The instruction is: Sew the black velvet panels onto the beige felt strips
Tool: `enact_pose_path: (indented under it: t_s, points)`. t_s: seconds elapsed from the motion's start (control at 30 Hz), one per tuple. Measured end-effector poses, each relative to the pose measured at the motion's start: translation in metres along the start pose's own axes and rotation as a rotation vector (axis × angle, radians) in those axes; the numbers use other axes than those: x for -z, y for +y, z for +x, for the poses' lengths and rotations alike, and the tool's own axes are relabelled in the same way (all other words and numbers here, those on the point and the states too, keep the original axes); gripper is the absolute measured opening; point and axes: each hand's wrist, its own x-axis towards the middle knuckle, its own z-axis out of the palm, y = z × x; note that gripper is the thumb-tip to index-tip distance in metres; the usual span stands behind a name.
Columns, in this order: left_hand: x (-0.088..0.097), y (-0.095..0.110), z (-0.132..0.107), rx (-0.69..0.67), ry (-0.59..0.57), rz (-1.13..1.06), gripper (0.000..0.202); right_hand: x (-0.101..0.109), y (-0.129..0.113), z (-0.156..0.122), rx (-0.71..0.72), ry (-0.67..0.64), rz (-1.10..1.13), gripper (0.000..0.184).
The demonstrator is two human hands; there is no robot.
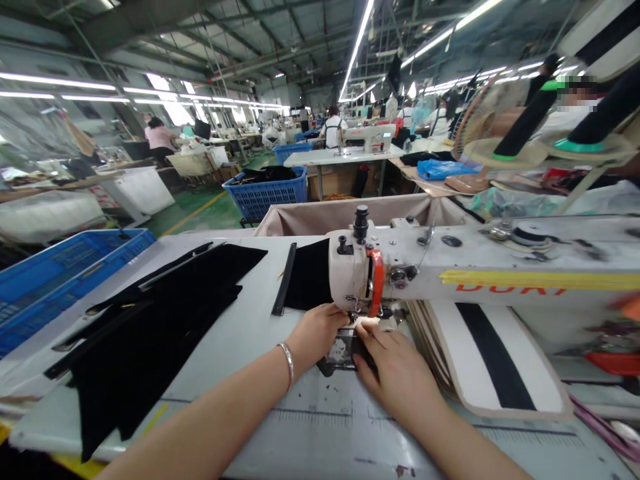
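Both my hands rest on a small black fabric piece (pixel 350 350) under the needle of a white sewing machine (pixel 400 267). My left hand (pixel 316 333), with a silver bracelet at the wrist, has its fingers curled onto the piece's left edge. My right hand (pixel 395 370) presses its fingers down on the piece's right side, just in front of the presser foot. More black fabric (pixel 307 273) lies behind the machine head.
A pile of black fabric pieces (pixel 150 327) lies on the table to my left. A blue crate (pixel 60 273) sits at the far left. A stack of white panels with black stripes (pixel 490 360) lies to the right. Other people work at machines farther back.
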Motion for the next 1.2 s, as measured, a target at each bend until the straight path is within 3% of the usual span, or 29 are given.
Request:
enact_pose_path:
  t_s: [0.17,0.33,0.93,1.1,1.2]
  points:
    - [0.001,0.002,0.001,-0.026,0.095,-0.032,0.029,0.003,-0.007,-0.001,-0.046,0.051,-0.027,0.041]
    - [0.004,0.002,0.001,-0.015,0.119,-0.028,0.032,0.005,-0.009,0.0,-0.075,0.079,-0.031,0.045]
    - [-0.002,-0.004,0.001,0.056,0.066,-0.135,0.034,0.0,-0.012,-0.004,-0.057,0.059,0.038,0.043]
    - [-0.002,-0.005,-0.001,0.106,0.053,-0.192,0.03,0.027,-0.015,-0.031,0.019,0.072,0.042,0.043]
    - [-0.002,-0.011,0.002,0.133,0.097,-0.159,0.023,0.058,0.006,-0.06,0.043,0.215,-0.091,0.035]
